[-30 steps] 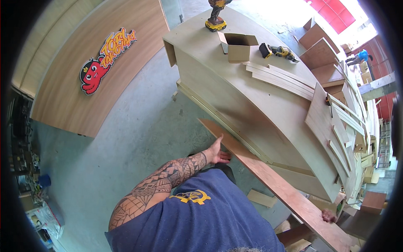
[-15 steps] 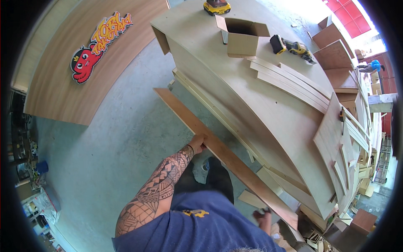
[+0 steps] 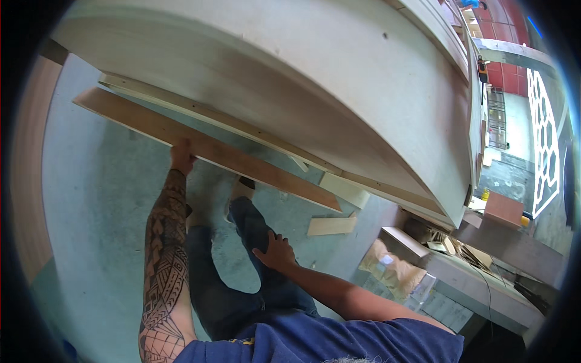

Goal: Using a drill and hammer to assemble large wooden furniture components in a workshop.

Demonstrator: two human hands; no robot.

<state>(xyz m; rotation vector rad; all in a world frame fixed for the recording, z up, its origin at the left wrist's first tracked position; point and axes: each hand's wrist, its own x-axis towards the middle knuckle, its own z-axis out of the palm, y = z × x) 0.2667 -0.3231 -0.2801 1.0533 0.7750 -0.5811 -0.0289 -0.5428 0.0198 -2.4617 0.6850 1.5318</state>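
Note:
My left hand (image 3: 183, 157) grips a long, narrow wooden board (image 3: 233, 161) by its near edge, left of the middle. The board slants from upper left to lower right, held above the floor. Just beyond it runs a pale wooden strip (image 3: 224, 121) along the lower side of a large curved plywood structure (image 3: 339, 54). My right hand (image 3: 277, 253) holds nothing and rests on my thigh, its fingers spread over the dark trousers (image 3: 242, 213). The fingertips of my left hand are partly hidden behind the board.
A short pale offcut (image 3: 331, 225) lies on the floor right of my legs, near a pale wooden block (image 3: 342, 189). Scraps and a cable sit around a low bench (image 3: 460, 272) at lower right. A white honeycomb-patterned panel (image 3: 544, 142) stands at the far right.
I have turned and come nearer the structure's lower side. The board moved with my left hand, now lying closer to the strip. My right hand has come onto my thigh.

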